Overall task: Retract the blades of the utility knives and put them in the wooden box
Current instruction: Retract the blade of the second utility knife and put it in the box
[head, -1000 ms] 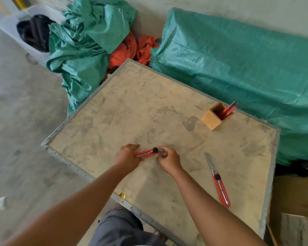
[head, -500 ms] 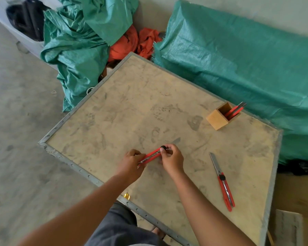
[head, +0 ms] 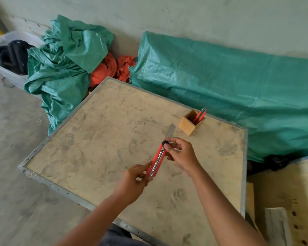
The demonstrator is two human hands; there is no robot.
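Red knife [head: 157, 160], mid-frame, is pinched at its tail by the left hand [head: 133, 181] so the right hand [head: 180, 154], gripping its slider, can retract the blade [head: 170, 131].

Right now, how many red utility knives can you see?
2, maybe more. One utility knife is held over the table by both hands, blade out. At least one more stands in the wooden box, possibly two together.
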